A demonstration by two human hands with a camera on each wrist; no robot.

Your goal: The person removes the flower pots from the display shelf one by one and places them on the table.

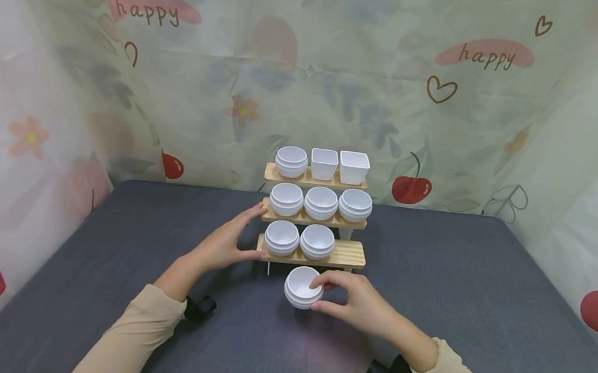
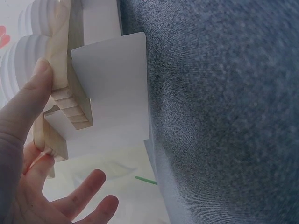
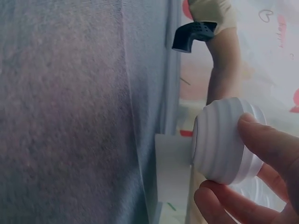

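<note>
A three-tier wooden shelf stands mid-table, with white ribbed bowls on every tier and two square white cups on top. My left hand rests against the shelf's left end: fingers on the middle tier, thumb on the bottom tier's wooden edge. The hand holds nothing. My right hand grips a white ribbed bowl on the table just in front of the bottom tier, thumb and fingers curled round the bowl. The bottom tier's right spot is bare.
The dark grey tablecloth spreads to both sides and in front of the shelf. A patterned curtain closes off the back and both sides. A white support plate sits under the shelf's left end.
</note>
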